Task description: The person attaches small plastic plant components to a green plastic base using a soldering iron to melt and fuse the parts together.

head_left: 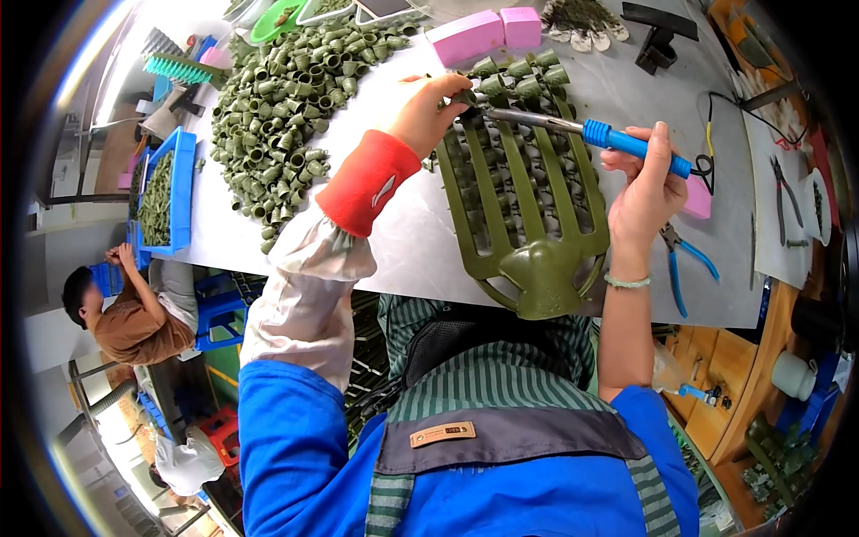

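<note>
My right hand (pixel 646 183) is closed around the blue handle of a soldering iron (pixel 601 134), whose metal shaft points left. The iron's tip reaches my left hand (pixel 428 109), which pinches a small green plastic cup (pixel 463 98) at the far left corner of an olive-green plastic rack (pixel 540 273). Long slats run along this rack, with rows of small dark green parts showing between them. Several green cups (pixel 528 87) stand along its far end. The exact contact between the tip and the pinched cup is partly hidden by my fingers.
A large heap of green cups (pixel 277 116) covers the table's left side. Pink blocks (pixel 465 38), a black stand (pixel 660 38), blue-handled pliers (pixel 684 259) and another pair of pliers (pixel 786 201) lie around. Left are a blue crate (pixel 183 192) and a seated person (pixel 134 313).
</note>
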`<state>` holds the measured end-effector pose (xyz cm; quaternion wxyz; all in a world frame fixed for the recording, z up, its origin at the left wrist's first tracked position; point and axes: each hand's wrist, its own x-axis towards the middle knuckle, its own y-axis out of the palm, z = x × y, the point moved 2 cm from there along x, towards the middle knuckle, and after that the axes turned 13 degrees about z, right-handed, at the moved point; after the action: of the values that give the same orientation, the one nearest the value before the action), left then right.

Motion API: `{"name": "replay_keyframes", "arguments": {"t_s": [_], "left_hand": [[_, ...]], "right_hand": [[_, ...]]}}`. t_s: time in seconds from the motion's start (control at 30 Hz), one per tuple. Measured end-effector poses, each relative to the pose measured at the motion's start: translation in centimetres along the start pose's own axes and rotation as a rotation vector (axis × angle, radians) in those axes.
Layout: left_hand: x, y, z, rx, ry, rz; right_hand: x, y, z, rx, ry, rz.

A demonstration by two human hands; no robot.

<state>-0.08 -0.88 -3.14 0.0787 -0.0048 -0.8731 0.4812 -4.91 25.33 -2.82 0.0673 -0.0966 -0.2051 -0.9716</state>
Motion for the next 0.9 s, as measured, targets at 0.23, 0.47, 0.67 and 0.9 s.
{"name": "replay_keyframes", "arguments": {"t_s": [0.23,0.47,0.67,0.9], "left_hand": [[-0.3,-0.7,-0.3,0.176,-0.01,0.044],[-1.3,-5.6,8.7,0.0,-0.304,-0.35],[-2.5,-4.5,14.7,0.72,-0.9,-0.031],[-4.9,-2.7,14.5,0.444,-0.321,-0.053]], "right_hand": [[-0.2,-0.6,2.0,-0.079,-0.037,-0.054],[-0.6,-1.0,3.6,-0.075,-0.011,0.004],[-0.7,-0.5,4.2,-0.102,0.002,0.018],[-1.0,-0.2,4.5,-0.119,0.004,0.026]]}}
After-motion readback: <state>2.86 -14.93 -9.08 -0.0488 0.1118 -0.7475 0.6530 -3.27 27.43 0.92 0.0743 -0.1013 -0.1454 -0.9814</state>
